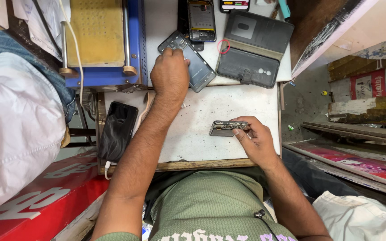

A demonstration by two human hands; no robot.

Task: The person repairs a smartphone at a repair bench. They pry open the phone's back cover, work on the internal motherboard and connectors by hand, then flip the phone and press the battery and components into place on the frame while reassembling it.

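Phone frame [228, 128], tilted on edge over the white worktop [193, 134], is pinched between the thumb and fingers of the right hand [255, 140], while the left hand [169, 76] presses curled fingertips on a dismantled phone [193, 62] farther back
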